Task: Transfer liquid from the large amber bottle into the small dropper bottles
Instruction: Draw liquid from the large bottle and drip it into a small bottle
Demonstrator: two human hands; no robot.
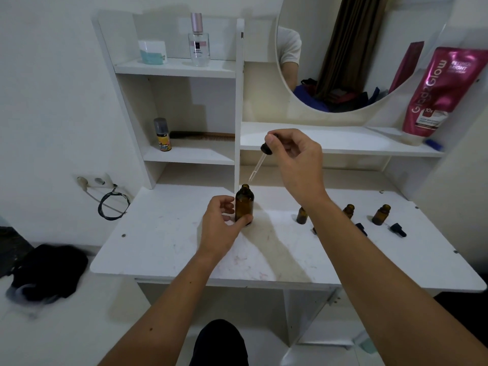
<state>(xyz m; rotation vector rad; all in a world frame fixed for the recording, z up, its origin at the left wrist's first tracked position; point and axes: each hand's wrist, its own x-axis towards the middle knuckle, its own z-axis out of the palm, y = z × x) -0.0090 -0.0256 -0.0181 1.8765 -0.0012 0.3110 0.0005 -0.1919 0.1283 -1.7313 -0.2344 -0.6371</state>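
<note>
The large amber bottle (pixel 244 204) stands uncapped and upright on the white tabletop (pixel 169 249). My left hand (pixel 223 223) grips its lower body with thumb and fingers. My right hand (pixel 295 159) pinches the black bulb of a glass dropper (pixel 260 161), whose tip hangs just above and to the right of the bottle's mouth. To the right stand three small amber dropper bottles (pixel 301 215) (pixel 348 210) (pixel 381 214), all uncapped, the first partly hidden behind my right forearm. Black dropper caps (pixel 398 229) (pixel 361 229) lie beside them.
Shelves rise behind the tabletop, holding a perfume bottle (pixel 198 39), a white jar (pixel 152 52), a spray can (pixel 162 134) and a comb (pixel 203 135). A round mirror (pixel 356 48) and a pink pouch (pixel 443 88) are at back right. A wall socket with cable (pixel 105 191) is at left.
</note>
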